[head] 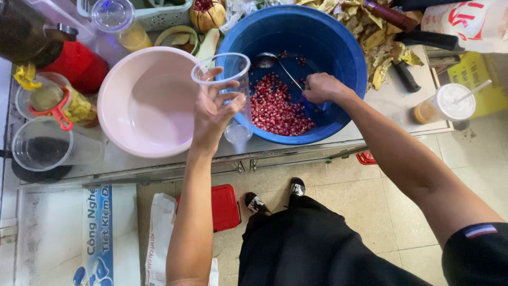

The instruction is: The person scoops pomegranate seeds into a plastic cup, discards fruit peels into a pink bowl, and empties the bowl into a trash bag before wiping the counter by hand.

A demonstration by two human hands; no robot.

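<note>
Head view. The left hand (214,108) gripped a clear plastic cup (228,90), fingers wrapped round its wall, thumb across the front; the cup hung over the near rim of the blue basin (338,47). The right hand (321,87) was closed on the handle of a metal ladle (267,59), bowl beyond the knuckles. Pomegranate seeds (275,108) lay just below those fingers. An empty pink bowl (145,100) sat beside the left hand. Filling would go best with the cup mouth tilted toward the ladle, low over the basin.
</note>
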